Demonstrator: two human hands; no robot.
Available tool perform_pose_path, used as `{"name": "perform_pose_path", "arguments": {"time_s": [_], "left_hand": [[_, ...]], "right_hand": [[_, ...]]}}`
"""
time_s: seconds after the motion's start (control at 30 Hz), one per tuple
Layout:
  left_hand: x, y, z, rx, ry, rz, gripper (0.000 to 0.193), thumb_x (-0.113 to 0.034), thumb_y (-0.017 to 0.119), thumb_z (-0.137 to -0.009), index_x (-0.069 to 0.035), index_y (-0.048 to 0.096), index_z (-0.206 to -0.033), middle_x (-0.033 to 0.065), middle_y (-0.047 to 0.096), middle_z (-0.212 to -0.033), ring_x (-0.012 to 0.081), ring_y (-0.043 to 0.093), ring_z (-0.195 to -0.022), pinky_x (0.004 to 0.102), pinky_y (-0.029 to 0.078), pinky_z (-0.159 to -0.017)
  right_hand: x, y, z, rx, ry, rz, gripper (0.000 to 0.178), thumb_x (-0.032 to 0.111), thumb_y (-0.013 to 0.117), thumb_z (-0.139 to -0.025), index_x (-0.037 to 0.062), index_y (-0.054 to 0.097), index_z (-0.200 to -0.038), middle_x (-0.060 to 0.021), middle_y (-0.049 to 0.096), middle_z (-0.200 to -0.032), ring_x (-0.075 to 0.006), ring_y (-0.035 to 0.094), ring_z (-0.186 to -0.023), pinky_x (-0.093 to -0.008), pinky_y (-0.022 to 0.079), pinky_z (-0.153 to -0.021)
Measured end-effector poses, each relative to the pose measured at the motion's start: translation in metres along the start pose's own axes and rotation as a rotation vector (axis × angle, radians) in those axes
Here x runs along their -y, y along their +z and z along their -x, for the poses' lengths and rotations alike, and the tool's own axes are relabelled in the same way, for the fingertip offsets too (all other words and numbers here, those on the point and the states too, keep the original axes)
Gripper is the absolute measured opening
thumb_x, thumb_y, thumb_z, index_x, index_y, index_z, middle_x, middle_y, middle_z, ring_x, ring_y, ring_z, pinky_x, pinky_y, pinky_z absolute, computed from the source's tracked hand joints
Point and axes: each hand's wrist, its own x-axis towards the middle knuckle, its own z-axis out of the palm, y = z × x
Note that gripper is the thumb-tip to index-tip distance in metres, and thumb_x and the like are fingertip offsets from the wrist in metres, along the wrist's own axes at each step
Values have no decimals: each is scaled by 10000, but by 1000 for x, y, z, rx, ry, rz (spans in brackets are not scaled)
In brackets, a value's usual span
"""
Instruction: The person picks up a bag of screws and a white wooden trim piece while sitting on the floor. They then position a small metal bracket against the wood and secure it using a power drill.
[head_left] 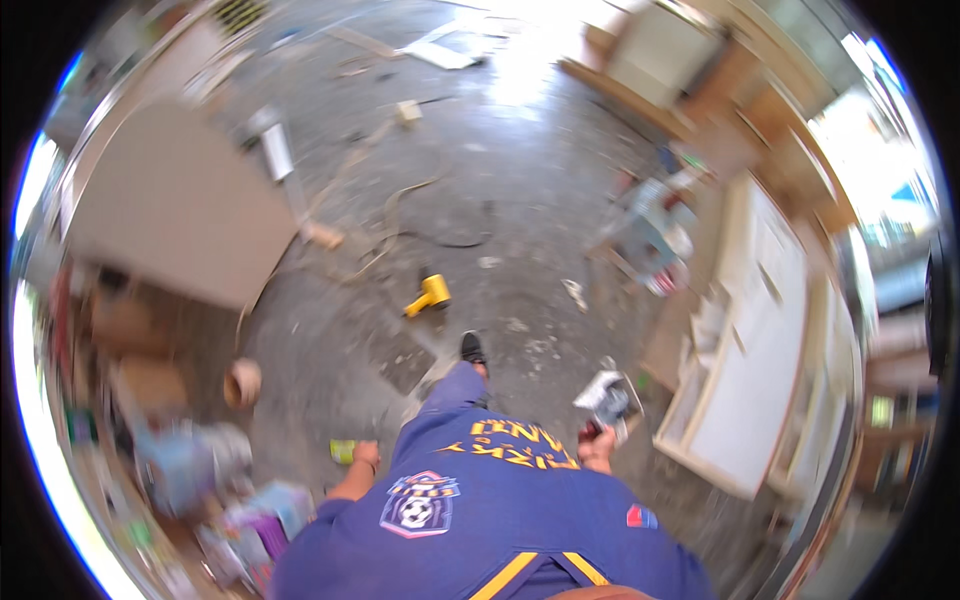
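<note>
My left hand [367, 455] is low, left of my body, closed at the edge of a small yellow-green boxy thing [343, 451] whose kind I cannot make out. To the right of my body, my right hand [598, 452] has its fingers curled round a small dark reddish thing [589, 431], too blurred to name. Just beyond that hand lies a white and grey crumpled bundle [606, 397]. On the floor ahead of my dark shoe [472, 348] sits a yellow power tool [431, 294] with a dark end.
A large brown panel [190, 210] stands at left, above a tan roll [242, 383]. White cabinet pieces [745, 340] line the right side. A pale strap [392, 215] and a dark cord [450, 243] trail over the grey floor [540, 180]. Plastic bags [195, 465] crowd the lower left.
</note>
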Motion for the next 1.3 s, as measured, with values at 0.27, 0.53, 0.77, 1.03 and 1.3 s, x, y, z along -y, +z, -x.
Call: {"name": "perform_pose_path", "arguments": {"time_s": [0.27, 0.53, 0.77, 1.03, 1.3], "left_hand": [[-196, -259, -109, -130, -32, 1250, 185, -246, 540, -887, -84, 552, -798, -5, 428, -556, 109, 431, -423, 269, 347, -367], [-290, -423, -194, -291, 143, 1420, 182, -230, 574, -911, -60, 606, -966, -51, 433, -563, 67, 416, -447, 238, 327, -410], [-242, -279, -223, -183, -246, 568, 230, -217, 594, -789, -12, 690, -835, 132, 693, -807, 279, 663, -791, 387, 516, -738], [-337, -323, -226, -246, -663, 1076, 335, -274, 503, -849, -1, 685, -783, 156, 684, -766, 277, 672, -698, 403, 519, -707], [-351, -408, -315, -241, -604, 1006, 361, -307, 475, -885, -12, 683, -875, 185, 675, -930, 270, 665, -860, 415, 504, -769]], "right_hand": [[54, 113, -21, -56, -75, 172, 166, 275, 505, -788, 120, 562, -773, -30, 569, -611, -155, 523, -511, -331, 451, -499], [76, 214, -122, 64, -27, 289, 164, 309, 518, -791, 151, 556, -815, 0, 542, -625, -140, 503, -496, -310, 398, -478], [137, 331, -287, 62, 204, 471, 187, 325, 494, -810, 150, 559, -803, -11, 575, -620, -152, 542, -512, -307, 416, -480], [205, 559, -430, 309, 70, 652, 219, 344, 462, -843, 157, 563, -790, -17, 607, -613, -167, 589, -528, -308, 438, -480], [117, 823, -394, 377, 83, 595, 210, 327, 459, -805, 158, 583, -793, 5, 606, -646, -131, 542, -505, -270, 426, -477]]}}
